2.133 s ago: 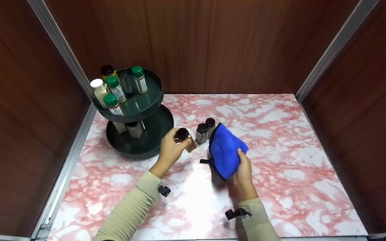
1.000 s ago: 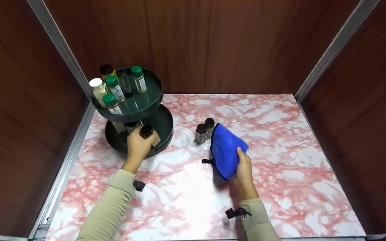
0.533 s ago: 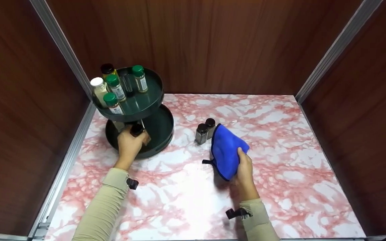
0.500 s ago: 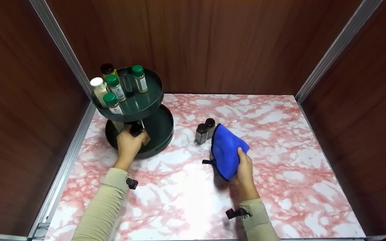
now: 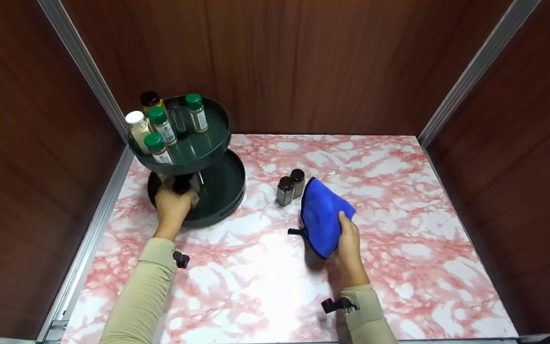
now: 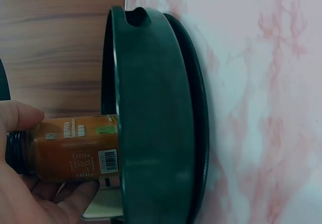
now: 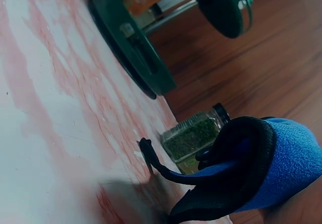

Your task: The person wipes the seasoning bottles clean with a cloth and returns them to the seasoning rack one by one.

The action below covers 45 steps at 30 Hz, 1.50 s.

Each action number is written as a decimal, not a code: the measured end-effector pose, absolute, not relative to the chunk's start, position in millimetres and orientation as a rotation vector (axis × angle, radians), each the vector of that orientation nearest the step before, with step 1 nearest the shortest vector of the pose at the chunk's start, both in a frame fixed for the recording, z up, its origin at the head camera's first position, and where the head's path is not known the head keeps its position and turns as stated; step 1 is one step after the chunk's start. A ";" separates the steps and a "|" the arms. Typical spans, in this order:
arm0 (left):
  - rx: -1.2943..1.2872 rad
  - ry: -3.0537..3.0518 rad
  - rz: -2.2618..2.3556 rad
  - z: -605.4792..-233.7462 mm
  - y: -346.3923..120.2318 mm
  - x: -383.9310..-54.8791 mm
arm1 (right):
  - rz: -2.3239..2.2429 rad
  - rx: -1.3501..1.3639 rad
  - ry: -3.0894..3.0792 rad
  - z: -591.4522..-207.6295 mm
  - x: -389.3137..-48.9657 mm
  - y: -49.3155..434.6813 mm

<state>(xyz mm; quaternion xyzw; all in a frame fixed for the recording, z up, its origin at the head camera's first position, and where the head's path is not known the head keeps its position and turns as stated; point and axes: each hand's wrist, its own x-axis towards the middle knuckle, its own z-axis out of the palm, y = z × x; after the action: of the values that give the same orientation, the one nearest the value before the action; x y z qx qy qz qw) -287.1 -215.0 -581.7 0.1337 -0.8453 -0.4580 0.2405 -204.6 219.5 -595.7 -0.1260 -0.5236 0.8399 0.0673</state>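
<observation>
A spice jar (image 6: 75, 146) with orange-brown contents and a black cap is gripped in my left hand (image 5: 174, 208), thumb on one side and fingers on the other. My hand reaches over the lower tier (image 5: 229, 184) of a dark green two-tier rack. In the left wrist view the jar's base dips behind the tier's rim, and a paler jar (image 6: 103, 204) shows beside it. On the right, my right hand (image 5: 349, 241) holds a blue cloth (image 5: 322, 217) with black edging and a black loop, raised above the table.
Several bottles with green, white and dark caps, such as a white-capped one (image 5: 139, 129), stand on the upper tier (image 5: 203, 148). Two black-capped spice jars (image 5: 284, 193) stand mid-table, left of the cloth. Wood-look panels (image 5: 303, 67) enclose the marbled table (image 5: 399, 286).
My left hand has carried the spice jar left from beside the rack to the lower tier, moving further in under the upper tier. My right hand and the blue cloth have hardly moved.
</observation>
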 end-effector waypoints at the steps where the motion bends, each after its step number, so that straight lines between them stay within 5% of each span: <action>1: 0.370 -2.310 -1.266 -583.1 -216.6 -287.3 | 2.530 -0.380 -1.589 -595.4 -204.4 219.8; 45: 0.329 -2.539 -1.168 -587.2 -233.0 -276.3 | 2.464 -0.427 -1.631 -594.9 -204.1 230.0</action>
<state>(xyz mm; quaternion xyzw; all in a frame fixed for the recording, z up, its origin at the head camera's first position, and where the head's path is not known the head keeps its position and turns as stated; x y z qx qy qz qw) -276.3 -233.0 -587.2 0.1153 -0.8902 -0.4096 0.1628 -204.1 230.0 -594.9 -0.1427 -0.5446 0.8228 0.0780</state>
